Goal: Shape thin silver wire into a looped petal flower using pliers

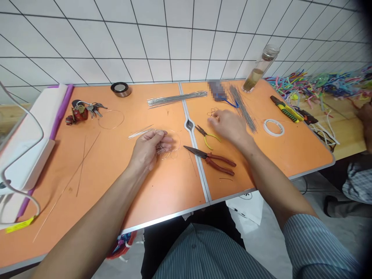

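My left hand [148, 149] is closed in a pinch on a thin wire [179, 142] bent into a loop, with smaller rings showing below the fingers. Over the right half of the table, my right hand [229, 126] is bent downward with its fingers curled, beside small wire coils [212, 112]; what its fingertips hold is hidden. Red-handled long-nose pliers [207, 155] lie between the hands, jaws pointing left. Smaller yellow-handled pliers [207, 135] rest just beyond them. Several short straight wires [140, 133] lie beside my left hand.
Two wire bundles [177, 99] [242, 108] lie toward the back. Around them are black tape [121, 89], keys [94, 109], a white tape ring [273, 128], a glass bottle [260, 69] and a yellow-black cutter [286, 109]. A white power strip [29, 162] sits left. Another person's hand [364, 116] shows far right.
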The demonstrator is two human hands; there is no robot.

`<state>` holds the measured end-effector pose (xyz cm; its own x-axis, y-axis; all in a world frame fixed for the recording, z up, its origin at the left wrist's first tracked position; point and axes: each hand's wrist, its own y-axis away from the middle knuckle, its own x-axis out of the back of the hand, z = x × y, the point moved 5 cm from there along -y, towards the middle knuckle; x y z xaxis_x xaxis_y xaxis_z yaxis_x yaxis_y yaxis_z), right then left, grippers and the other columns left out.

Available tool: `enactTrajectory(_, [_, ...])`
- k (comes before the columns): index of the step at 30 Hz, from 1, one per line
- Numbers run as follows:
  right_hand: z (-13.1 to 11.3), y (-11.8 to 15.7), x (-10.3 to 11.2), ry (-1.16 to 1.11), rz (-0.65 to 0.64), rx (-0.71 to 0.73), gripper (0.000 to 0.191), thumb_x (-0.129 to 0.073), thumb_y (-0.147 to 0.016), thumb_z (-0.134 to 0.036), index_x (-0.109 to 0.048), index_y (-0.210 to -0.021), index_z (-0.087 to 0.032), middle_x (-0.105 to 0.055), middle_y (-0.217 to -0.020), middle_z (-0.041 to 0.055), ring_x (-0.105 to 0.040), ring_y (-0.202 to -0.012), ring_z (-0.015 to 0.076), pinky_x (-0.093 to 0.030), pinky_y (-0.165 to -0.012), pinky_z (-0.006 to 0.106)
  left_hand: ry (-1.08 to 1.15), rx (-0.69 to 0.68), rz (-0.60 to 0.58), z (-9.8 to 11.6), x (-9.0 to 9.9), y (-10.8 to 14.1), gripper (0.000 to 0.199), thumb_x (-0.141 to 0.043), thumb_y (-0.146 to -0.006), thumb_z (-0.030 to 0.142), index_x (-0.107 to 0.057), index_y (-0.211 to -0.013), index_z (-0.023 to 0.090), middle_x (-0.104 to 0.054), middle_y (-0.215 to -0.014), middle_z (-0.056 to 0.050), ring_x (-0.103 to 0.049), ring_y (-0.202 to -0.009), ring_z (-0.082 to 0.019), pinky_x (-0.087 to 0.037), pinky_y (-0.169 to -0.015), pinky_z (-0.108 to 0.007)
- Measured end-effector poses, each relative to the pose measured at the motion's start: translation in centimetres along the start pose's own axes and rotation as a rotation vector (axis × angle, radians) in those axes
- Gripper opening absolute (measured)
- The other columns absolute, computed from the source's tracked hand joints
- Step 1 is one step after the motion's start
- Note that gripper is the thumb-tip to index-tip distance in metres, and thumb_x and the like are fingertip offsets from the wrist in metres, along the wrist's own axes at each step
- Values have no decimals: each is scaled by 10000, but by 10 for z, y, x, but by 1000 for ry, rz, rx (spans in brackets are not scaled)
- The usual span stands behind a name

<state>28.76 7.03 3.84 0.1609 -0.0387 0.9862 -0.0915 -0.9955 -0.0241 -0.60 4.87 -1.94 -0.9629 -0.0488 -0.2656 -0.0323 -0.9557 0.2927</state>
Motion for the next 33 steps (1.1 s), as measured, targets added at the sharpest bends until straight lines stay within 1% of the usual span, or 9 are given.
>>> enactTrajectory(2, [28, -24, 8, -63, 111, -101, 413, -514, -1088, -464, -785, -1198, -172, -795, -1192, 205, -717, -1063, 341, -504, -878, 417, -3, -2, -2, -1, 0, 0, 240, -883, -846, 350, -738, -850, 159, -810, -804, -73, -697, -572, -127, -609, -606, -242])
enactTrajectory(5, [56, -52, -3, -152, 78, -183, 357, -621, -1028, -496, -796, -1018, -184, -814, -1035, 161, -712, -939, 303, -477, -801, 369, -6, -6, -4, -2, 1, -2, 260, -897, -816, 365, -742, -846, 159, -803, -796, -63, -686, -570, -125, -605, -613, -246])
enactTrajectory(8, [66, -62, -18, -207, 77, -214, 250, -684, -989, -443, -767, -935, -214, -812, -978, 110, -688, -861, 268, -444, -749, 344, -11, -15, 0, -3, 2, -3, 252, -896, -806, 361, -753, -839, 156, -805, -796, -67, -680, -572, -126, -598, -614, -246])
enactTrajectory(10, [65, -63, -23, -248, 127, -192, 160, -671, -981, -343, -730, -887, -227, -804, -958, 85, -679, -845, 254, -433, -739, 340, -13, -17, 7, -3, 2, -3, 239, -892, -805, 352, -760, -839, 157, -803, -785, -65, -681, -573, -129, -597, -612, -247])
enactTrajectory(12, [63, -62, -23, -321, 195, -142, 158, -639, -979, -272, -679, -831, -235, -790, -928, 68, -676, -848, 244, -439, -745, 338, -17, -15, 9, -3, 2, -3, 231, -891, -804, 346, -763, -838, 157, -800, -772, -60, -684, -571, -131, -599, -613, -247])
enactTrajectory(17, [61, -58, -14, -601, 331, -78, 163, -661, -954, -255, -633, -794, -244, -755, -844, 31, -684, -814, 213, -498, -760, 323, -24, -21, 8, -1, 1, -2, 249, -904, -794, 354, -764, -831, 151, -807, -779, -65, -683, -563, -125, -591, -600, -234])
enactTrajectory(21, [55, -53, -9, -942, 308, -21, 143, -713, -941, -290, -648, -827, -235, -766, -808, 19, -695, -712, 163, -524, -673, 278, -16, -21, 10, -1, 0, -2, 270, -917, -782, 362, -758, -835, 150, -806, -777, -65, -689, -569, -128, -598, -603, -237])
enactTrajectory(24, [49, -48, -4, -1085, 296, 34, 158, -758, -924, -316, -660, -833, -232, -775, -806, 12, -685, -681, 132, -519, -626, 242, -13, -11, 13, -1, 0, -2, 299, -927, -770, 382, -755, -841, 148, -806, -778, -65, -691, -570, -133, -612, -605, -247])
enactTrajectory(33, [33, -33, 8, -1129, 322, 96, 190, -854, -804, -244, -665, -793, -235, -679, -691, -26, -619, -641, 130, -502, -613, 261, -5, -16, -7, -4, 4, -4, 301, -928, -783, 396, -775, -853, 147, -814, -804, -72, -700, -590, -145, -639, -622, -275])
